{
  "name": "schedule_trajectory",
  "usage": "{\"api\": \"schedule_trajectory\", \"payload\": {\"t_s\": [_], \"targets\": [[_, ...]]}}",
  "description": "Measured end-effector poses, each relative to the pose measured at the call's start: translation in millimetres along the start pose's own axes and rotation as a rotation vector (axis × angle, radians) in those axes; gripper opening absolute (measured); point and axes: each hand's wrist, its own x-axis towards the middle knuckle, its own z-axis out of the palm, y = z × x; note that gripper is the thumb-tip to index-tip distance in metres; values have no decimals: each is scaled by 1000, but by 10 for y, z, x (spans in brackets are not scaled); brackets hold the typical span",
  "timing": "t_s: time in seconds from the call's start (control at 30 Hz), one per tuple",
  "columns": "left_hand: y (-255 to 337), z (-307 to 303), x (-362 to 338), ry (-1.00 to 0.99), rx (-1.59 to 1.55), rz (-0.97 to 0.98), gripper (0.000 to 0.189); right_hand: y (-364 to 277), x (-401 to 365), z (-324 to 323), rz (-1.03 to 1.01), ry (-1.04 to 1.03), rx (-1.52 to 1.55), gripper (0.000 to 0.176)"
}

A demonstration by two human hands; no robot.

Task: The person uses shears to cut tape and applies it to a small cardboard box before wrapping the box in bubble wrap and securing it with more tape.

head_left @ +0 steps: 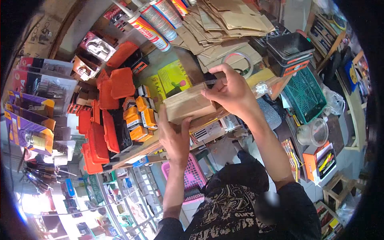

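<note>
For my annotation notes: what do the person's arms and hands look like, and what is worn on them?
The left hand and right hand are bare, without gloves, and the forearms are uncovered. Black sleeves end near the elbows; the black shirt carries a pale printed pattern.

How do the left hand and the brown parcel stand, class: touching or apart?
Touching. The head view shows the left hand gripping the brown parcel at its lower edge, no gap.
</note>
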Motion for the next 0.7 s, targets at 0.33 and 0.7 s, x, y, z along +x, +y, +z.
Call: {"api": "schedule_trajectory", "payload": {"t_s": [0.33, 0.7], "targets": [[-79, 79, -45, 10, 7, -114, 79, 112, -36, 39, -73, 60, 180, 58], [40, 59, 10, 1, 48, -97, 72, 58, -9, -48, -19, 7, 230, 52]]}}
